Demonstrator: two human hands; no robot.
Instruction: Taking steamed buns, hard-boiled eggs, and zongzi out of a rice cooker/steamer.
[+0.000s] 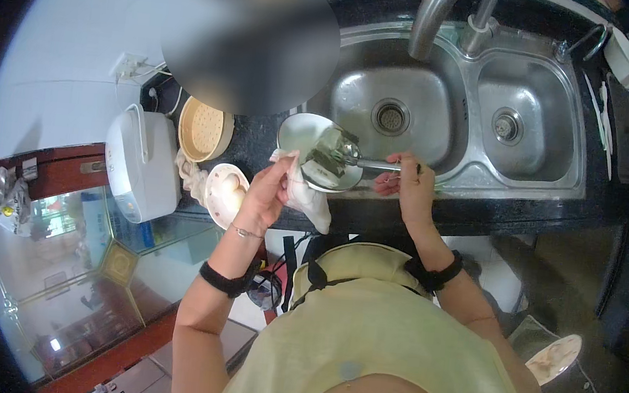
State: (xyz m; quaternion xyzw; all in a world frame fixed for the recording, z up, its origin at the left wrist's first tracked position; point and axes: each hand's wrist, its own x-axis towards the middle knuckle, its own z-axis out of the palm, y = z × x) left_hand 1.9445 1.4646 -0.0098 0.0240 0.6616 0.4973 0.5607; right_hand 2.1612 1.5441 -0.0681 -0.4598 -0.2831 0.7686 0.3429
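Observation:
A white bowl (297, 129) is tilted at the near left edge of the sink, with dark green pieces (326, 162) inside. My left hand (268, 192) pinches a white cloth (309, 203) against the bowl's near left rim, and the cloth's loose end hangs below. In my right hand (415, 186) is the metal handle (384, 165) of a utensil. Its head reaches into the bowl among the green pieces; partly covered, its exact kind cannot be made out.
A double-bowl steel sink (464, 175) with a faucet (428, 31) lies ahead. To the left stand a patterned bowl (215, 201) holding pale egg-like things, a round perforated basket (205, 129) and a white appliance (144, 166). Light-coloured utensils (605, 125) lie right of the sink. A blurred oval hides the upper left.

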